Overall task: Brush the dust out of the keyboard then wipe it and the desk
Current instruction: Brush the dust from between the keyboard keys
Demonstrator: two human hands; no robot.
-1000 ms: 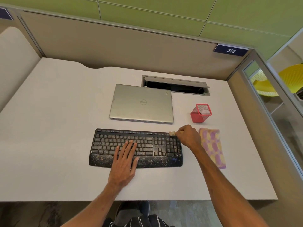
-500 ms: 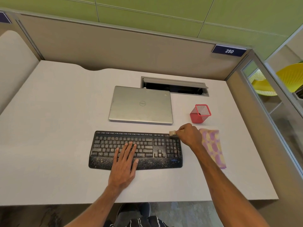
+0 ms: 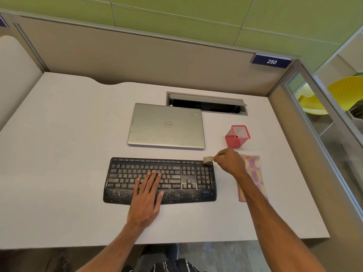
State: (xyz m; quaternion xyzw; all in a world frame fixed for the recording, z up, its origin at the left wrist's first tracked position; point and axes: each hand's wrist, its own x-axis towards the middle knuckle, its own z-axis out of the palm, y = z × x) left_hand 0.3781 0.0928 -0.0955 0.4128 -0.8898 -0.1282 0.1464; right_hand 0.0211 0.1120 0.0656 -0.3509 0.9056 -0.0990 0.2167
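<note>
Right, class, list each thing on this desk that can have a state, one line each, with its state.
Keyboard: dusty, speckled all over.
Laptop: lid closed.
Pen pot: upright, nothing sticking out.
Cloth: lying flat, not in use.
Brush: held, bristles at the keyboard's far right corner.
Left hand: flat on the keys.
Right hand: gripping the brush.
Cable hatch: lid open.

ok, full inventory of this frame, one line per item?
desk: 1, off-white, fills the cubicle
keyboard: 1, black, dust-speckled, front centre
laptop: 1, silver, closed, behind keyboard
pen cup: 1, red mesh, right of laptop
cloth: 1, pink and yellow, right of keyboard
brush: 1, pale, at keyboard's far right corner
cable hatch: 1, grey, open, behind laptop
sign: 1, navy, "250", on partition
chair: yellow, behind glass, count unclear
left hand: flat on keyboard
right hand: grips brush
</note>
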